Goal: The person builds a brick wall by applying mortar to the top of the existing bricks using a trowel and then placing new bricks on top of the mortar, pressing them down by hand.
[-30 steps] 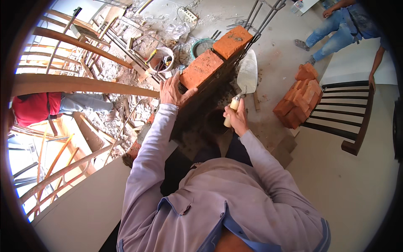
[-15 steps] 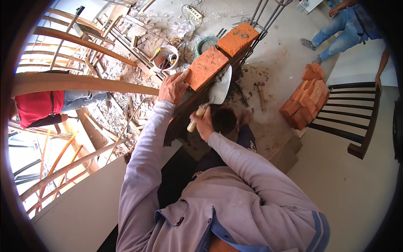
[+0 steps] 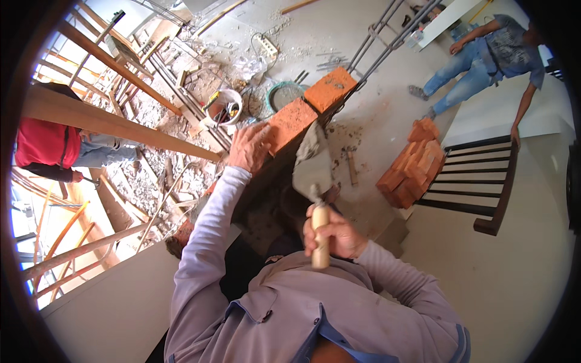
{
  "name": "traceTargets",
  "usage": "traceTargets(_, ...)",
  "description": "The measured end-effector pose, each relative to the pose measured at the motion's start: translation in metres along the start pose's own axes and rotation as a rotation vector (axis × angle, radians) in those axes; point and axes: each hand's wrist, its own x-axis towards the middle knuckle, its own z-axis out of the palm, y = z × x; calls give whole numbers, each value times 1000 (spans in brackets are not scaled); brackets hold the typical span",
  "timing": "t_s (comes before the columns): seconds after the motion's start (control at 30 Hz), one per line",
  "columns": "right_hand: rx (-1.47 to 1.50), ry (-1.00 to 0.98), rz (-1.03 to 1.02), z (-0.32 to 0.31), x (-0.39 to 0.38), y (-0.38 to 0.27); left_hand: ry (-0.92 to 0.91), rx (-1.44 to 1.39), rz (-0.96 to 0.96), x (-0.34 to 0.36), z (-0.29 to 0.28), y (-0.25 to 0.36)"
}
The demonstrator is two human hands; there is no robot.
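Observation:
My right hand [image 3: 334, 232] is wrapped around the pale wooden handle of a trowel [image 3: 316, 175], held in front of my body. Grey mortar [image 3: 310, 144] clings to the far part of its blade, just right of the bricks. My left hand [image 3: 249, 147] rests with fingers spread against the near end of an orange brick [image 3: 292, 125]. That brick lies on a narrow wall top, and a second orange brick [image 3: 330, 90] follows it on the far side. A dark round bucket below the trowel is mostly hidden by it.
Steel rods [image 3: 392, 30] rise beyond the far brick. A white tool bucket [image 3: 223, 107] and a teal-rimmed basin [image 3: 283, 97] stand left of the wall. Stacked bricks [image 3: 413, 163] lie right, beside a dark railing [image 3: 466, 175] touched by a co-worker [image 3: 505, 54]. A wooden beam [image 3: 121, 124] crosses left.
My right hand has drawn the trowel back toward my body, and its mortar-bearing blade now points away from me. My left hand stays at the near brick, its fingers more spread. The view has shifted.

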Motion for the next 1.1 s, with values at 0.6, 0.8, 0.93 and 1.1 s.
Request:
traceTargets(0.6,-621,449,-241,-14,60,-121,-153,269,-135,-17,17,43)
traceTargets(0.8,-1485,604,-14,-11,60,-173,-181,336,-182,-19,18,53)
traceTargets(0.93,-2600,452,-113,28,111,-248,-202,335,-280,-16,21,73)
traceTargets(1.1,-3152,-135,881,62,266,-294,-199,355,-355,-3,33,87)
